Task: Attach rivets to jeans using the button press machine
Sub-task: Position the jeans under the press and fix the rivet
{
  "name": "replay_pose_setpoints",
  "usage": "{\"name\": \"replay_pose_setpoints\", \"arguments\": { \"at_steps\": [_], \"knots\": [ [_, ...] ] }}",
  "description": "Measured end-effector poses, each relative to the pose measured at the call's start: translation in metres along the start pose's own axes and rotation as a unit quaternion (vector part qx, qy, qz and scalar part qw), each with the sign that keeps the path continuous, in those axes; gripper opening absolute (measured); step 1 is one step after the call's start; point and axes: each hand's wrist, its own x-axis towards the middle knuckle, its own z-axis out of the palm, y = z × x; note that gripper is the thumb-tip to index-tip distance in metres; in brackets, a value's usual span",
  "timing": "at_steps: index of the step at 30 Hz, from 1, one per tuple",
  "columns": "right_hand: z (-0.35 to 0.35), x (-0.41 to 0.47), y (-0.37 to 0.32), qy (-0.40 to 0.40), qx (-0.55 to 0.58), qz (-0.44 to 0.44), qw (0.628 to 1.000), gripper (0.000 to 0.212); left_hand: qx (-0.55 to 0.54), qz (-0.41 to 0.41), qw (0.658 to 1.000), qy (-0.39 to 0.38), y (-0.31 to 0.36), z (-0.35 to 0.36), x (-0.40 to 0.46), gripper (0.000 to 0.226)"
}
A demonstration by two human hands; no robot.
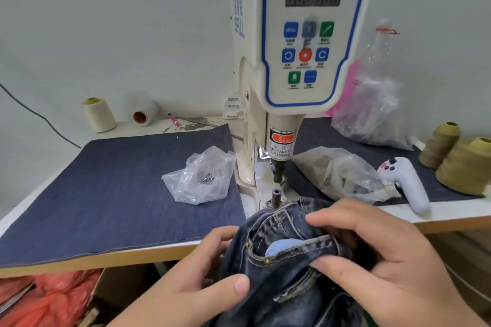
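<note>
We hold the jeans in both hands at the front edge of the counter, just below the button press machine. The denim is bunched, with a front pocket opening turned up toward us; a pale lining shows inside the pocket.

Left hand: grip pinching the jeans, thumb pressed on top of the fabric at the pocket's lower left, fingers curled under the cloth. Right hand: grip also pinching the jeans, thumb on the waistband side and fingers curled over the fold on the right.

Two brass rivets sit along the pocket edge, one at its upper left corner and one lower down on the seam. The upper edge of the jeans lies just beside the lower die post of the machine; we cannot tell whether cloth and post touch. The upper punch stands above the post, apart from it.

A sheet of dark blue denim cloth covers the counter on both sides of the machine. On the left part lies a clear plastic bag with small metal pieces inside. On the right lies another clear bag, touching a white handheld controller. A larger bag leans at the wall behind. Olive thread cones stand at far right; a cream thread cone stands at the back left.
</note>
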Motion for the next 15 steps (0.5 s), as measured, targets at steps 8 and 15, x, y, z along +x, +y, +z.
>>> {"name": "replay_pose_setpoints", "arguments": {
  "at_steps": [8,15],
  "knots": [
    [0.003,0.009,0.035,-0.107,0.072,0.301,0.945,0.087,0.04,0.105,0.974,0.195,0.001,0.012,0.003,0.034],
    [-0.001,0.003,0.056,-0.183,0.375,0.34,0.843,0.075,0.111,0.119,0.961,0.223,0.009,0.014,-0.006,0.031]
  ]
}}
